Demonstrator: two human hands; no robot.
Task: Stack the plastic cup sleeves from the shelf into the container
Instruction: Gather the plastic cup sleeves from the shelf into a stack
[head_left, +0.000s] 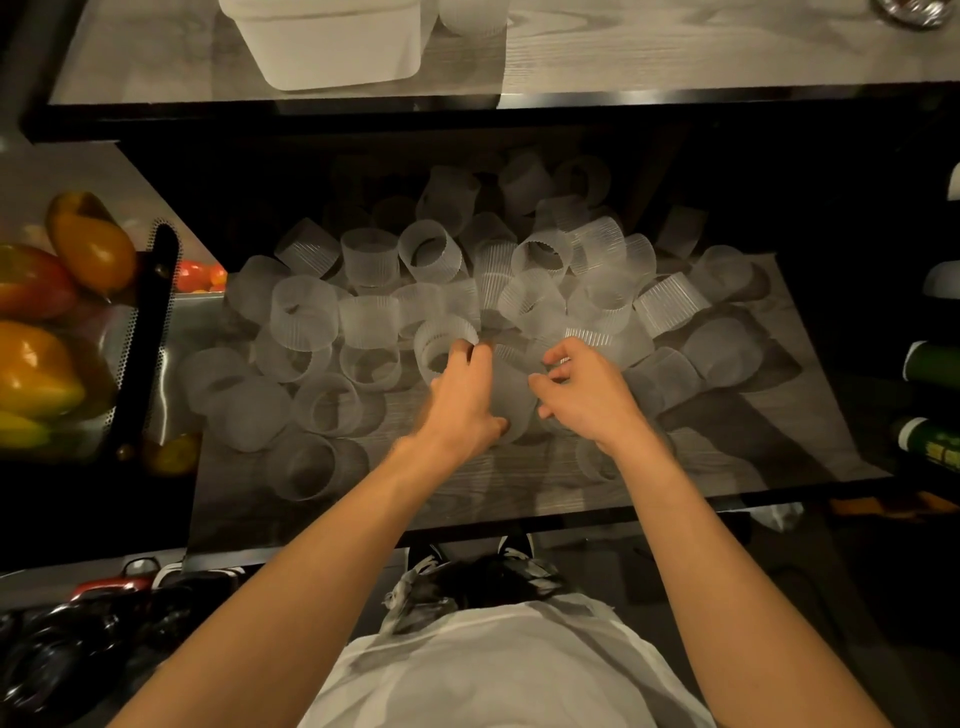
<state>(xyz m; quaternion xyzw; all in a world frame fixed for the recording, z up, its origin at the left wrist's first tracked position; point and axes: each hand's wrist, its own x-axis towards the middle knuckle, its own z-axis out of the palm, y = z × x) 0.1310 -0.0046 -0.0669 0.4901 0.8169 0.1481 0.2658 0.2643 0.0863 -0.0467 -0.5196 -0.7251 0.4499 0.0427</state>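
Cup sleeves (374, 254) lie heaped on the shelf (519, 483), open ends facing every way. Our left hand (462, 395) curls fingers and thumb round the near sleeve (511, 400), which lies between both hands. Our right hand (587, 389) curls just beside it; we cannot tell its hold. The white container (332, 57) sits on the worktop (675, 52) above, well apart, its contents hidden.

Loose sleeves (447, 270) crowding the shelf (727, 467)

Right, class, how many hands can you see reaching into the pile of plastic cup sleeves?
2. The left hand grips a frosted cup sleeve. The right hand is just right of it, fingers curled at that sleeve's other side, grip unclear. No other hands show.
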